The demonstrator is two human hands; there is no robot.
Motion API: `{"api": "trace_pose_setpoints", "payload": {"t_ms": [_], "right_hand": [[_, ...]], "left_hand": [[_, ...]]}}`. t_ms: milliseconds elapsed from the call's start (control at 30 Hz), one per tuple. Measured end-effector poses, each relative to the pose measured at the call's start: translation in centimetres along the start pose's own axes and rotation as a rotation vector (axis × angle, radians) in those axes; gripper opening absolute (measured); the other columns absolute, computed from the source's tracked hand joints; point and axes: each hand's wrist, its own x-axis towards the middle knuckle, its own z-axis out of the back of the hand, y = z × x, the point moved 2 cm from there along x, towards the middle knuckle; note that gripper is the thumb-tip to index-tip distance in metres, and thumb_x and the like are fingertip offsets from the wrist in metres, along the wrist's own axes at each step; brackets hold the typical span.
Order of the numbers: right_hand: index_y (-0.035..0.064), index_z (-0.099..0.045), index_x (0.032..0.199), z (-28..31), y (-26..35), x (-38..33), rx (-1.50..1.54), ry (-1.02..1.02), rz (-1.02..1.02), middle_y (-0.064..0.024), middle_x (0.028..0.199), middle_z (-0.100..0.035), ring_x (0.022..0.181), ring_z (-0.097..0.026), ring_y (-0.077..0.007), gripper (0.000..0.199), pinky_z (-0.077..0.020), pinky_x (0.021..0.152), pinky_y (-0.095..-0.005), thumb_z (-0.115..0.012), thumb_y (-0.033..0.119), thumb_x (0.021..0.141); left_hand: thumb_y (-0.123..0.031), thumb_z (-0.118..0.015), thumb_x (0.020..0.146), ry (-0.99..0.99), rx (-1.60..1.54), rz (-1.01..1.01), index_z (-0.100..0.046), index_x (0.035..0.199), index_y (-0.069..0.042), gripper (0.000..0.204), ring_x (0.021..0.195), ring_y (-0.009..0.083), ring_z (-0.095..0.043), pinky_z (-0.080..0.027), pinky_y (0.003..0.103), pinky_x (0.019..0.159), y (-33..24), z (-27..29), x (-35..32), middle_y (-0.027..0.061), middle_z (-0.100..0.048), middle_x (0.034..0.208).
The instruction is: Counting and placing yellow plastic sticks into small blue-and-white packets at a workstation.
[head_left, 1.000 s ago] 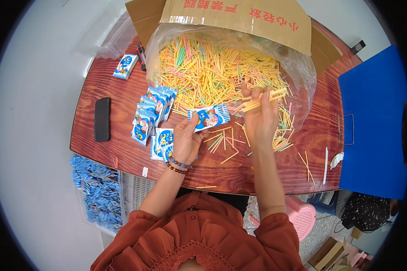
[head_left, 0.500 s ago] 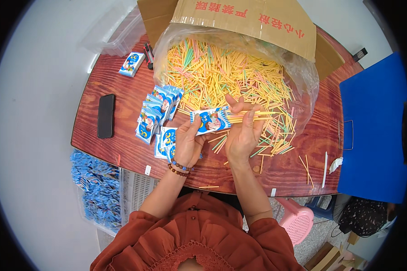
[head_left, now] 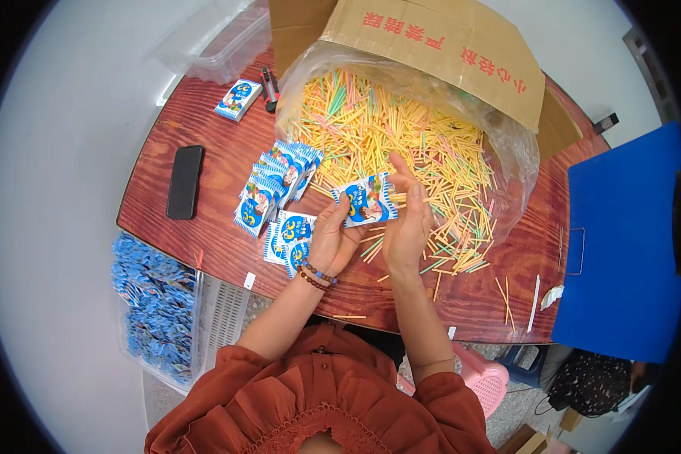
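Observation:
My left hand point(head_left: 331, 240) is closed on a small blue-and-white packet point(head_left: 368, 203), its thumb resting on the printed face. Against the right end of that packet is my right hand point(head_left: 407, 236), fingers around a few thin yellow sticks point(head_left: 398, 198). Only short lengths of these sticks show between packet and fingers; the rest is hidden. Left of my hands lies an overlapping row of similar packets point(head_left: 259, 200). A few more packets point(head_left: 293, 228) lie beside my left wrist. Beyond my hands, a heap of yellow, pink and green sticks point(head_left: 386, 125) spills out of a clear plastic bag point(head_left: 518, 163).
The bag sits in a cardboard box point(head_left: 439, 38). A phone point(head_left: 184, 181), a single packet point(head_left: 237, 100), a box cutter point(head_left: 269, 89) and a clear tray point(head_left: 231, 57) are at left. Below the table edge stands a bin of blue packets point(head_left: 157, 310). A blue panel point(head_left: 620, 242) borders the right.
The sticks in my right hand have slid left into the packet, so much less of them shows. My right hand has closed up to the packet's end. The whole view has shifted slightly.

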Motion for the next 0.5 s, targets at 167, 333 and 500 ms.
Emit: {"api": "trace_pose_setpoints", "payload": {"t_ms": [167, 333, 500], "right_hand": [[-0.0036, -0.055, 0.122, -1.4, 0.9, 0.1, -0.245, 0.135, 0.040, -0.0187, 0.139, -0.047, 0.134, -0.039, -0.0280, 0.039, -0.0224, 0.114, -0.0393, -0.037, 0.025, 0.102], [-0.0028, -0.053, 0.123, 0.2, 2.3, 0.0, 0.020, 0.006, -0.064, -0.0111, 0.109, -0.062, 0.101, -0.059, -0.0156, 0.034, -0.0457, 0.091, -0.0293, -0.046, 0.022, 0.101], [-0.0021, -0.059, 0.115, -1.7, 0.3, -1.4, -0.503, 0.245, -0.154, -0.0037, 0.093, -0.066, 0.078, -0.058, -0.0062, 0.024, -0.0473, 0.068, -0.0206, -0.057, 0.011, 0.096]], "left_hand": [[-0.029, -0.051, 0.098, 0.029, -0.243, 0.077, -0.052, 0.126, -0.006, 0.036, 0.111, 0.0197, -0.059, -0.049, 0.040, 0.097, 0.3, 1.8, 0.5, 0.0075, -0.061, 0.120], [-0.031, -0.052, 0.098, 0.081, -0.455, 0.073, -0.052, 0.126, -0.010, 0.035, 0.105, 0.0188, -0.060, -0.050, 0.037, 0.091, -0.2, 3.6, 0.9, 0.0047, -0.063, 0.115], [-0.031, -0.047, 0.100, 0.172, -0.305, -0.057, -0.050, 0.128, -0.009, 0.036, 0.114, 0.0212, -0.057, -0.047, 0.040, 0.096, -2.1, 2.2, 0.1, 0.0075, -0.061, 0.123]]}}
